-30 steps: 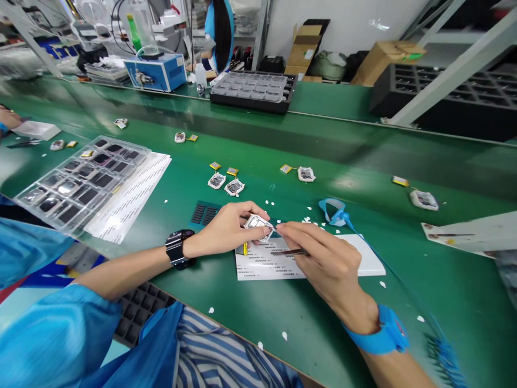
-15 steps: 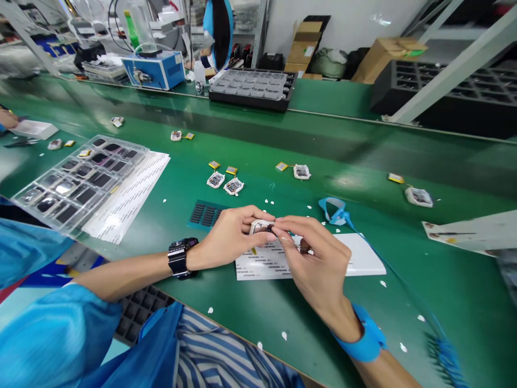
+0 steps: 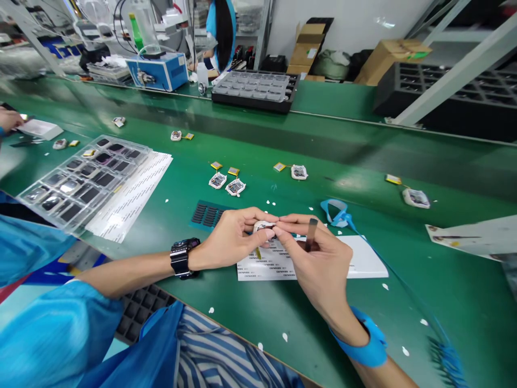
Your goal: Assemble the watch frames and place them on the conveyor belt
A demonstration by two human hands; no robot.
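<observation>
Both hands meet over the green worktop (image 3: 250,334), just above a white label sheet (image 3: 266,264) that lies on a white board (image 3: 363,258). The left hand (image 3: 230,237), with a black watch (image 3: 180,257) on its wrist, pinches a small white-framed part (image 3: 264,227) between thumb and fingers, so the grip is pressed together on the part's left side. The right hand (image 3: 317,264), with a blue wrist strap (image 3: 367,345), pinches the same part from the right with thumb and forefinger; a thin dark tool (image 3: 312,234) also stands nearly upright in this hand, its tip clear of the part. The part thus sits between the two grips, touched by both, held off the sheet, with a small yellow piece (image 3: 258,252) hanging just under it. Several similar parts (image 3: 226,183) with yellow pieces lie scattered farther back on the worktop, well apart from the hands. A clear tray (image 3: 81,180) of dark rectangles rests to the left on printed sheets (image 3: 133,194), and a dark ribbed pad (image 3: 205,214) lies just beside the left hand. Another person's hand (image 3: 8,119) shows at the far left edge.
</observation>
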